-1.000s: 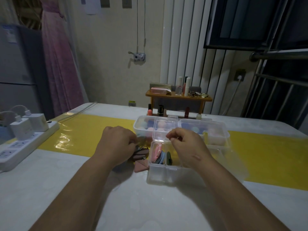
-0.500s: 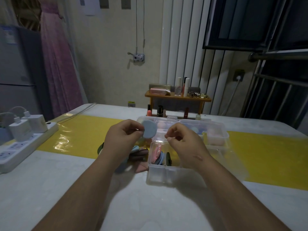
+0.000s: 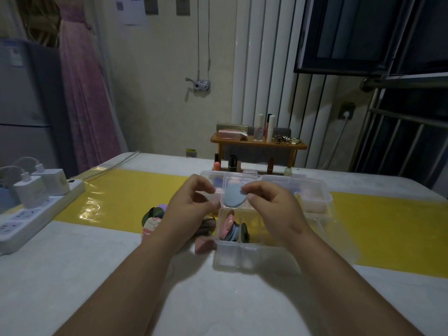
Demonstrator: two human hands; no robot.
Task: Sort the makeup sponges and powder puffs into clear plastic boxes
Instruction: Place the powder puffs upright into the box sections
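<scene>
My right hand (image 3: 274, 209) pinches the right edge of a blue teardrop powder puff (image 3: 232, 197), held upright above the near clear plastic box (image 3: 238, 248). My left hand (image 3: 191, 204) is just left of the puff, with thumb and forefinger apart and nothing between them. The near box's left compartment holds pink, blue and dark puffs (image 3: 230, 226) standing on edge. Behind it a second clear box (image 3: 315, 190) holds pale sponges. Under my left hand lies a loose pile of puffs (image 3: 154, 219), and a pink wedge sponge (image 3: 204, 244) lies beside the near box.
A white power strip with chargers (image 3: 36, 202) runs along the table's left edge. A small wooden shelf with cosmetics (image 3: 257, 141) stands at the back, with lipsticks (image 3: 231, 163) in front of it. A yellow strip (image 3: 388, 226) crosses the white table.
My left hand lifted the blue puff from the pile and brought it to the middle. My right hand now pinches it and the left fingers have come off it.
</scene>
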